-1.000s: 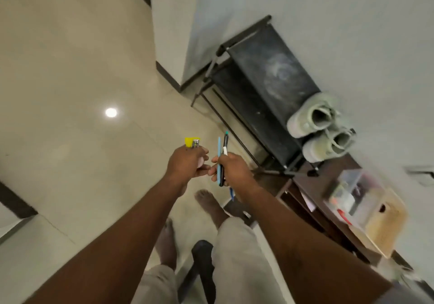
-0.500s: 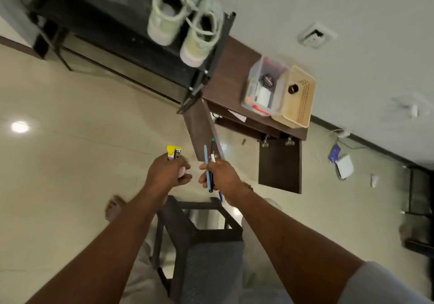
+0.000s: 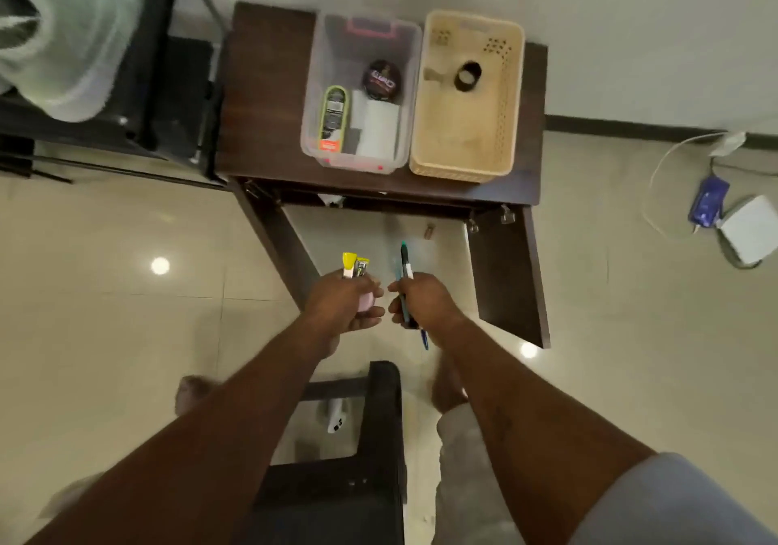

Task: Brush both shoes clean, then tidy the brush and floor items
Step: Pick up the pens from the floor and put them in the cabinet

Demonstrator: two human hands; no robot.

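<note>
Head view — right hand (image 3: 425, 300) grips two pens (image 3: 405, 264).

Glossy tiled floor (image 3: 105, 313), dark wood cabinet (image 3: 269, 102), clear plastic bin (image 3: 362, 165), matt plastic basket (image 3: 459, 172) (perforated)

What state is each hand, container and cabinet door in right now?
Left hand: grips yellow-topped items.
Right hand: grips pens, tips pointing away.
Clear bin: lidless, holds several items.
Beige basket: open-topped, black roll inside.
Cabinet doors: swung open.
</note>
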